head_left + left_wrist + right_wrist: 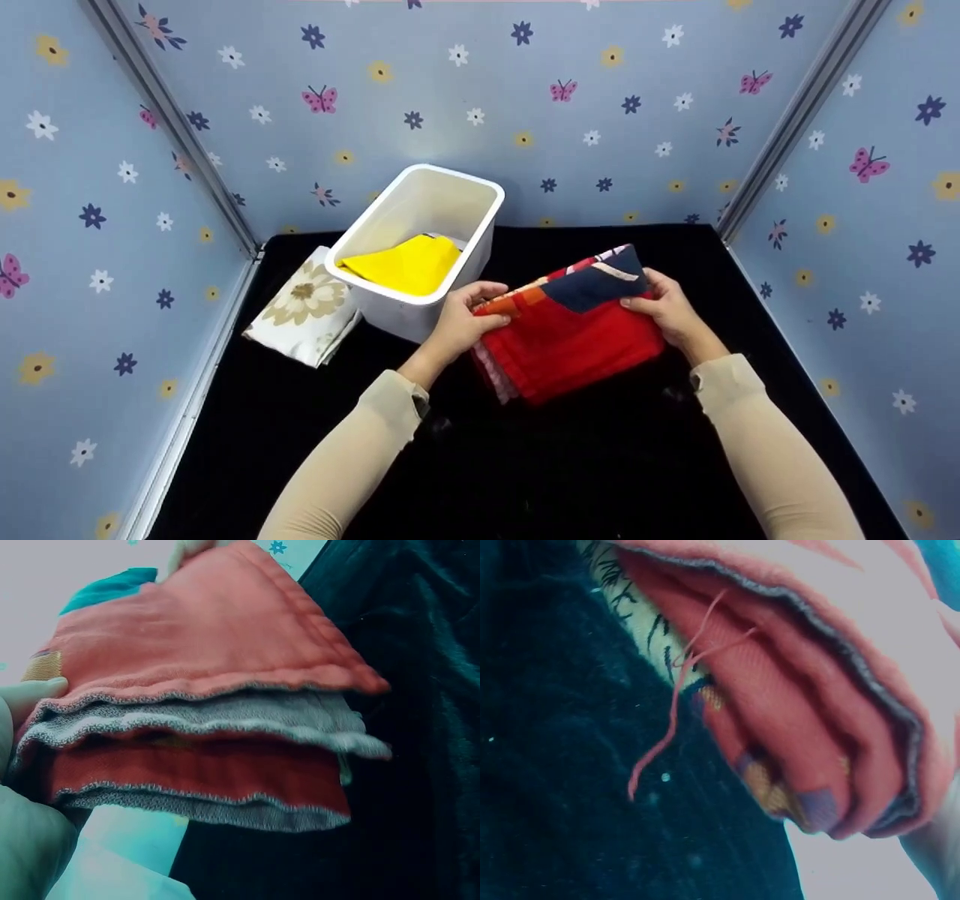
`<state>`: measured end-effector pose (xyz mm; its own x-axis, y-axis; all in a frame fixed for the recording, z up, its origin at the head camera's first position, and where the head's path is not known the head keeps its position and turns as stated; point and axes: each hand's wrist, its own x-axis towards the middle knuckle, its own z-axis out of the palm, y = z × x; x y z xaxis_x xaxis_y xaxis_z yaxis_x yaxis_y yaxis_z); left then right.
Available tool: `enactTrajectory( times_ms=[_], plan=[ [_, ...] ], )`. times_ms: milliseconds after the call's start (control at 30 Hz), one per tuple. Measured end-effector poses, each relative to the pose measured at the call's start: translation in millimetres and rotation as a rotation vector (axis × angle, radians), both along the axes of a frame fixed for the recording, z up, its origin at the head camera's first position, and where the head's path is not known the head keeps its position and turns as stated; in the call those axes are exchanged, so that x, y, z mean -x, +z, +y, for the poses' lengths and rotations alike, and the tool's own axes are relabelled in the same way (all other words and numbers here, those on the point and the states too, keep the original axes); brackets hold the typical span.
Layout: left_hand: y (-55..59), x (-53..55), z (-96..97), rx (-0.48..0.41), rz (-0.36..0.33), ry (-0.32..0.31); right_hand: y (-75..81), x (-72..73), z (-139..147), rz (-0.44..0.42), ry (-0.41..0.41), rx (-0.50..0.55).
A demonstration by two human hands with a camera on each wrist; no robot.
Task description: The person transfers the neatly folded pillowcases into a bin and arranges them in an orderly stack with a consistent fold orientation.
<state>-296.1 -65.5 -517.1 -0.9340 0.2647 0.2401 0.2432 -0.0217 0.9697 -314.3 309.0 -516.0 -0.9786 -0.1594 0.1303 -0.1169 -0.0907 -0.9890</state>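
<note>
A folded red cloth (577, 345) with a dark blue and orange patterned upper edge is held up, tilted, between both hands. My left hand (461, 319) pinches its left corner, thumb in front. At the right end, my right hand (673, 311) grips the upper corner with the thumb on the near face. Several stacked layers of the red cloth (217, 772) with greyish edges show in the left wrist view. Loose red threads (675, 709) hang from the cloth in the right wrist view. Most fingers of both hands are hidden behind it.
A white plastic bin (491, 199) stands left of the cloth, with a yellow cloth (409, 264) inside. Beside the bin lies a folded white cloth with beige flowers (300, 307). Black fabric (585, 465) covers the table, and flowered walls (495, 97) enclose it.
</note>
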Motion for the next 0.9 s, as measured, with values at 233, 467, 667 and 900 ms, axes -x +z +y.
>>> enactTrajectory(
  times_ms=[233, 467, 667, 900],
  plan=[
    [-19.0, -5.8, -4.6, -0.068, -0.045, 0.031, 19.0, -6.5, -5.8, 0.045, 0.05, -0.019],
    [-32.6, -7.6, -8.0, -0.111, -0.088, 0.011, 37.5, -10.1, -14.1, 0.124, 0.132, 0.003],
    [-42.1, -7.0, -9.6, -0.133, -0.15, -0.04, 49.5, -10.8, -19.1, 0.177, 0.18, 0.018],
    [-60.8, -7.6, -10.8, -0.168, -0.186, -0.1, 55.4, -13.0, -23.0, 0.166, 0.186, 0.005]
  ],
)
